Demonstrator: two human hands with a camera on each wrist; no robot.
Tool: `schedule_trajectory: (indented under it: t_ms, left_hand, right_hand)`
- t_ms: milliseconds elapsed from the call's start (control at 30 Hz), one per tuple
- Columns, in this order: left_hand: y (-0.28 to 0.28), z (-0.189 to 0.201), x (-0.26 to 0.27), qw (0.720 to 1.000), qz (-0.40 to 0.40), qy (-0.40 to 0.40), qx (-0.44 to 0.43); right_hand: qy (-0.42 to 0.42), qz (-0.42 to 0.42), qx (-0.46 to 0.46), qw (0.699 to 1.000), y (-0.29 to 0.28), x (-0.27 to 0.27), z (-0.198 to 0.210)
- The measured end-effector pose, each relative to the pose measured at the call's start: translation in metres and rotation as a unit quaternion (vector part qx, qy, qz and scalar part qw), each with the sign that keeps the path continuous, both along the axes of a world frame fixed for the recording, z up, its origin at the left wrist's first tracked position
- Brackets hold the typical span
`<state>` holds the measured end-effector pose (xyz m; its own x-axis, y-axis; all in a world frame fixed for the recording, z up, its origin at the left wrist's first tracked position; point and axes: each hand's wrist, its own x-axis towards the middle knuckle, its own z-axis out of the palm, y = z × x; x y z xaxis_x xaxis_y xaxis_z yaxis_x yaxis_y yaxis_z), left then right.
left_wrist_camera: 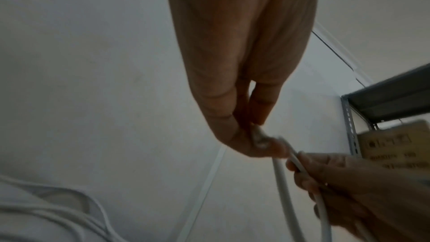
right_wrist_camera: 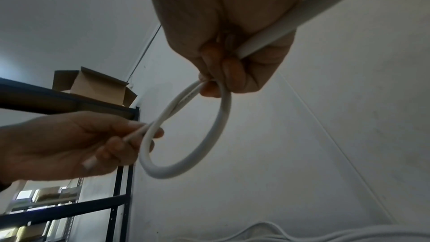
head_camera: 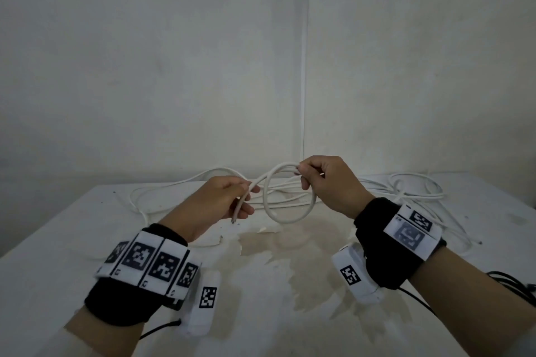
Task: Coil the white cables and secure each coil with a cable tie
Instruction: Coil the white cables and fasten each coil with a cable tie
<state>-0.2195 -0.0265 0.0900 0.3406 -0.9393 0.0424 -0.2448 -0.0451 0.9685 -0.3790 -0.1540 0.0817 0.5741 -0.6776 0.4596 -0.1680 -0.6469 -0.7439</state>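
Head view shows an early stage — one loop of white cable (head_camera: 290, 194) hangs above the tabletop (head_camera: 58, 240). The left hand (head_camera: 223, 197) pinches its free end, the right hand (head_camera: 327, 182) grips the loop's top. More cable (head_camera: 406, 191) lies uncoiled; no tie visible.

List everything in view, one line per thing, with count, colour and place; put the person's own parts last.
held cable: one, white, looped once in the air between both hands
loose cables: several, count unclear, white, strewn across the back of the table
table: one, white and stained, in front of the person
shelf rack: one, dark metal, beside the wall
cardboard box: one, brown, on top of the rack
left hand: grips the cable's end
right hand: grips the top of the loop
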Motion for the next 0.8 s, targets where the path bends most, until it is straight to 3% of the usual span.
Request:
schedule_trajectory:
  t_ms: [100, 267, 433, 633, 800]
  left_hand:
    - [0.004, 0.000, 0.001, 0.998, -0.051, 0.042, -0.002]
    - [0.002, -0.008, -0.014, 0.995, -0.047, 0.068, -0.062]
    - [-0.003, -0.007, -0.029, 0.980, -0.071, 0.164, -0.092]
    - [-0.011, -0.013, -0.029, 0.996, 0.031, 0.022, -0.078]
    - [-0.015, -0.024, -0.018, 0.971, 0.142, -0.131, -0.143]
  right_hand:
    - [-0.006, -0.020, -0.016, 1.000, 0.001, 0.001, -0.001]
    - [-0.030, -0.028, -0.048, 0.998, 0.007, 0.004, 0.000]
    - [-0.043, -0.044, -0.078, 0.995, 0.011, 0.004, -0.005]
    - [-0.065, -0.004, -0.032, 0.997, 0.016, -0.001, -0.001]
    - [-0.007, 0.037, 0.010, 0.999, 0.017, -0.001, 0.001]
